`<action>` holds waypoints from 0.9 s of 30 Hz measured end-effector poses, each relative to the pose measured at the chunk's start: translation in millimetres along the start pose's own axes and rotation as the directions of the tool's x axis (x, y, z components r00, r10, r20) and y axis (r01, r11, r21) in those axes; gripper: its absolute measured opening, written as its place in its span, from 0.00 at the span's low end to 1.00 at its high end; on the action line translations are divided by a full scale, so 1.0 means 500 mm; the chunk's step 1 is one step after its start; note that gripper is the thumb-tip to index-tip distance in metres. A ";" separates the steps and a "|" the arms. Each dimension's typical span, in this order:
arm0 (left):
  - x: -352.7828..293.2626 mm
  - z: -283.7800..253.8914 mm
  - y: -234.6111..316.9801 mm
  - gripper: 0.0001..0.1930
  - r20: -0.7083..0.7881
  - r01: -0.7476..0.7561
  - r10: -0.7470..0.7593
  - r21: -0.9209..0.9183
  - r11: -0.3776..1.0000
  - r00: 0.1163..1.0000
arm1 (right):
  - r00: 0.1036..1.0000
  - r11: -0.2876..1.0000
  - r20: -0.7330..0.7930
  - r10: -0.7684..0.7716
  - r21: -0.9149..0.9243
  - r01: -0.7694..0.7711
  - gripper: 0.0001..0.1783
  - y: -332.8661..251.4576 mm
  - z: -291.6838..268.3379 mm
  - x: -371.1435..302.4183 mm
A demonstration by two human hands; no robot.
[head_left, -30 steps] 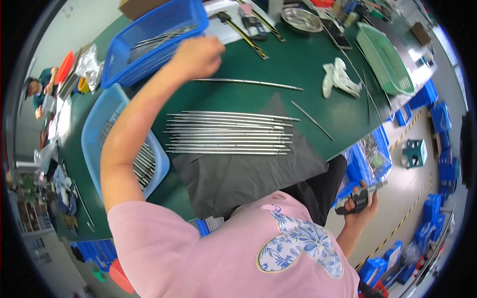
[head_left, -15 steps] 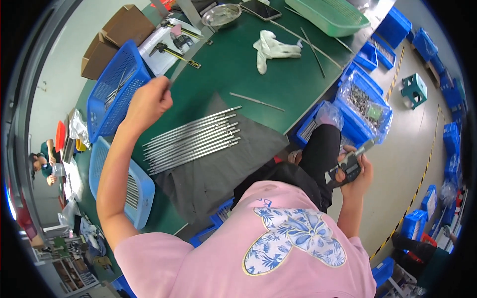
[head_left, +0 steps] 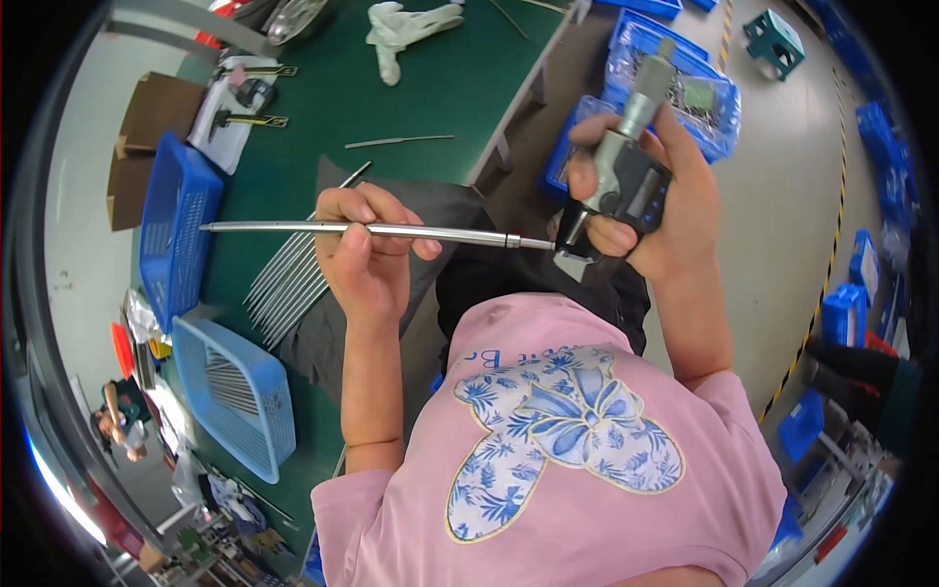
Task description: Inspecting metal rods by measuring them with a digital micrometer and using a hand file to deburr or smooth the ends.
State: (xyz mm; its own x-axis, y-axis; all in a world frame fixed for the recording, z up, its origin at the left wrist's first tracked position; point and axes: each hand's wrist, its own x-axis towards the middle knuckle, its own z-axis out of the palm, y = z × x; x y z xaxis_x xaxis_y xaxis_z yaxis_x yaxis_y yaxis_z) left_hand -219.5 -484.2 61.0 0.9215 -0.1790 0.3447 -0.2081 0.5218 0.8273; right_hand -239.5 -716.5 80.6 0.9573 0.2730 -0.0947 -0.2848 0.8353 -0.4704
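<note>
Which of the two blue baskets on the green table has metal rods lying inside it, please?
The lighter blue basket nearer the person, below the row of loose rods, has rods inside. The darker blue basket farther up the table shows none.

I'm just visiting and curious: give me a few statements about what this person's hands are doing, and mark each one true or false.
1. The left hand holds a long metal rod. True.
2. The right hand is empty. False: it grips a digital micrometer.
3. The rod's narrow end reaches the micrometer. True.
4. More rods lie on the green table. True.
5. The white gloves are on the person's hands. False: they lie on the table, and both hands are bare.
</note>
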 end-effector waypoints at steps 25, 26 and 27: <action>-0.015 0.012 -0.014 0.11 0.126 0.103 -0.097 -0.042 0.994 0.987 | 0.981 0.982 -0.051 0.185 -0.027 -0.187 0.32 0.018 0.018 0.005; -0.015 0.012 -0.014 0.11 0.126 0.106 -0.100 -0.043 0.993 0.987 | 0.981 0.982 -0.054 0.186 -0.026 -0.187 0.32 0.017 0.019 0.005; -0.014 0.012 -0.014 0.11 0.128 0.108 -0.101 -0.046 0.993 0.987 | 0.981 0.982 -0.056 0.184 -0.033 -0.186 0.32 0.016 0.020 0.005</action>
State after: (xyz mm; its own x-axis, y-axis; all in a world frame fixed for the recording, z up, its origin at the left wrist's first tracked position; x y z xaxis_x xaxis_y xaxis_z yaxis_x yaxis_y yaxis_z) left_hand -226.6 -491.5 55.3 0.8883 -0.3359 0.3132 -0.0923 0.5376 0.8381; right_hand -240.0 -704.6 85.3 0.8898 0.3951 -0.2283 -0.4561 0.7538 -0.4730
